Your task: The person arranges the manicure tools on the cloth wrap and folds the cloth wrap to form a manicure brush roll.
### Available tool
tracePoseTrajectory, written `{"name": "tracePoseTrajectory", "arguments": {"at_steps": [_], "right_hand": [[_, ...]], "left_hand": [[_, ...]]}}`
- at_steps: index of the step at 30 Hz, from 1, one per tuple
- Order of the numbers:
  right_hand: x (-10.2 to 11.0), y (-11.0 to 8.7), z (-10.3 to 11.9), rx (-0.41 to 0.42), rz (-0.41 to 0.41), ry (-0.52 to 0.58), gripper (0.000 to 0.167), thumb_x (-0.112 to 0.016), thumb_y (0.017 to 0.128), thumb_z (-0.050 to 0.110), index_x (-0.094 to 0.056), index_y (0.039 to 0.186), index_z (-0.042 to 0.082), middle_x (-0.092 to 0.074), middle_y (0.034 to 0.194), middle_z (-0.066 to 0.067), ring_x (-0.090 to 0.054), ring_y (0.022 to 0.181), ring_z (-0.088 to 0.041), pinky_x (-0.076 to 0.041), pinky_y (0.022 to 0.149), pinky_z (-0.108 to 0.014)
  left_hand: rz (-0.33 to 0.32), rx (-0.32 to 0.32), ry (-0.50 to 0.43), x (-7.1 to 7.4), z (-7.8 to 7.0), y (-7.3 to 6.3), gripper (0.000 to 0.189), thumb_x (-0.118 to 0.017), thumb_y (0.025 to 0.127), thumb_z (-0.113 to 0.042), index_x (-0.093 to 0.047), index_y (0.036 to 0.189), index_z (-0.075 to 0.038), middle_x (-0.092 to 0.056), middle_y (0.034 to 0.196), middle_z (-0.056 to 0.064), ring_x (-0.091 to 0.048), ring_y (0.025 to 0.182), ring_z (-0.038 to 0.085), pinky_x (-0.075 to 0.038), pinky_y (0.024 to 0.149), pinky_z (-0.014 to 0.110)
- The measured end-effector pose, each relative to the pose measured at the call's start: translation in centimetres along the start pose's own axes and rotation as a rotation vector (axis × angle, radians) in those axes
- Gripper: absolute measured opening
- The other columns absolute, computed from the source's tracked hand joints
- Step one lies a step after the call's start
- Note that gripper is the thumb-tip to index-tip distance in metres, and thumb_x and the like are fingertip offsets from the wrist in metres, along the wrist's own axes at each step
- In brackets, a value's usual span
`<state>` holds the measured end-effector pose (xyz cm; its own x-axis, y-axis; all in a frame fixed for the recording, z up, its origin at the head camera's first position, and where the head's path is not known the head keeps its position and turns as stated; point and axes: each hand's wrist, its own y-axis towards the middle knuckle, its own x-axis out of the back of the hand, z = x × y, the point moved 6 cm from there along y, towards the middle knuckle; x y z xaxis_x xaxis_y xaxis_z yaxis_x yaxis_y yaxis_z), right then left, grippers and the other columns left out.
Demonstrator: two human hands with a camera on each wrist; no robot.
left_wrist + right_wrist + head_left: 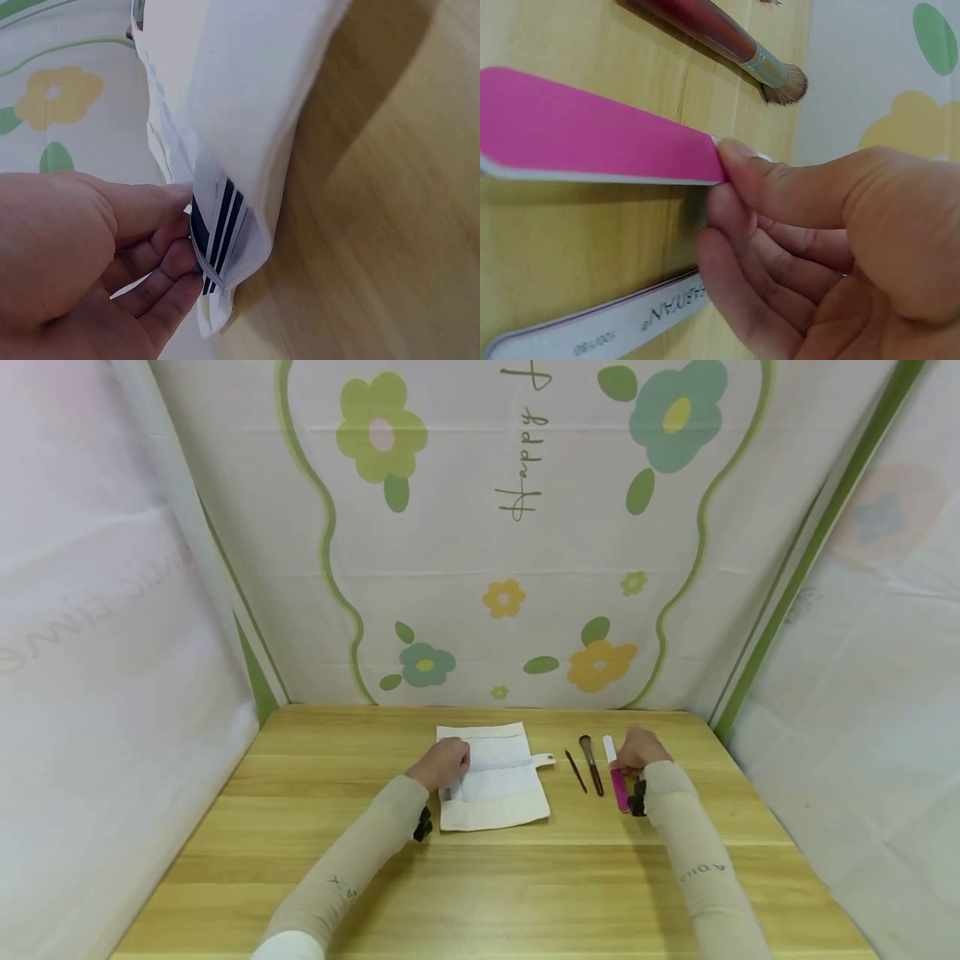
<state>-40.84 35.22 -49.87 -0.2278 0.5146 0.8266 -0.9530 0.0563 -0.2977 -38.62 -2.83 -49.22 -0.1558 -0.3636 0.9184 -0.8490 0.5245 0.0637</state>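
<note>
A white fabric roll-up case (pixel 498 810) lies unfolded on the table, its snap tab (pixel 543 760) pointing right. At its left side my left hand (pixel 444 763) pinches the case's edge between thumb and fingers. In the left wrist view, black-and-white striped strips (pixel 223 225) show inside the fold beside the fingertips. My right hand (pixel 643 750) pinches a pink and white nail file (pixel 592 135) at its middle, tilted over the table. Under it in the right wrist view lies a grey nail file (pixel 600 330) with printed lettering.
Between the case and the right hand lie a makeup brush (pixel 592 766) with a dark red handle and a thin dark stick (pixel 576 771). The wooden table (pixel 480 893) is bounded by a flowered cloth (pixel 457 543) at the back and pale cloth at both sides.
</note>
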Motion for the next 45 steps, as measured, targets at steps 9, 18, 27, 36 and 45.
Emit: {"name": "tracePoseTrajectory", "arguments": {"at_steps": [9, 18, 27, 36, 45], "right_hand": [[0.8, -0.3, -0.4, 0.051, 0.006, 0.113, 0.025, -0.077, 0.094, 0.014, -0.078, 0.073, 0.000, -0.074, 0.066, -0.011, -0.062, 0.054, -0.014, -0.057, 0.062, -0.033], [2.5, -0.5, 2.1, 0.165, 0.041, 0.118, 0.051, -0.073, 0.099, 0.021, -0.045, 0.057, 0.019, -0.043, 0.053, 0.008, -0.035, 0.049, -0.008, -0.047, 0.066, -0.034], [1.3, -0.4, 7.7, 0.250, 0.054, 0.247, 0.022, -0.077, 0.097, 0.014, -0.074, 0.083, -0.003, -0.072, 0.071, -0.004, -0.062, 0.065, -0.009, -0.061, 0.072, -0.029], [-2.1, 0.3, 13.5, 0.286, 0.083, 0.292, 0.017, -0.078, 0.096, 0.013, -0.077, 0.095, -0.005, -0.078, 0.087, -0.016, -0.068, 0.071, -0.014, -0.063, 0.078, -0.036], [-5.2, 1.7, 19.4, 0.326, 0.072, 0.346, 0.019, -0.081, 0.094, 0.013, -0.079, 0.100, -0.005, -0.080, 0.088, -0.012, -0.072, 0.076, -0.017, -0.064, 0.086, -0.041]], "left_hand": [[0.055, 0.021, -0.049, 0.6, 0.6, -0.3, 0.017, -0.056, 0.107, -0.004, -0.065, 0.093, -0.006, -0.065, 0.090, 0.004, -0.055, 0.082, 0.015, -0.052, 0.081, 0.035], [0.088, 0.035, -0.099, 1.0, 1.4, -0.5, 0.019, -0.050, 0.109, -0.005, -0.063, 0.094, -0.004, -0.060, 0.086, 0.003, -0.052, 0.078, 0.016, -0.046, 0.076, 0.032], [0.106, 0.022, -0.101, 1.0, 2.0, -0.6, 0.020, -0.049, 0.110, -0.006, -0.062, 0.095, -0.006, -0.060, 0.086, 0.002, -0.052, 0.075, 0.014, -0.045, 0.074, 0.030], [0.124, 0.029, -0.106, 0.9, 1.4, -0.7, 0.018, -0.050, 0.110, -0.007, -0.062, 0.096, -0.007, -0.060, 0.087, 0.002, -0.053, 0.076, 0.014, -0.046, 0.074, 0.030], [0.131, 0.037, -0.085, 0.8, 1.0, -0.5, 0.020, -0.050, 0.110, -0.008, -0.062, 0.094, -0.007, -0.061, 0.085, 0.002, -0.053, 0.075, 0.014, -0.048, 0.075, 0.031]]}}
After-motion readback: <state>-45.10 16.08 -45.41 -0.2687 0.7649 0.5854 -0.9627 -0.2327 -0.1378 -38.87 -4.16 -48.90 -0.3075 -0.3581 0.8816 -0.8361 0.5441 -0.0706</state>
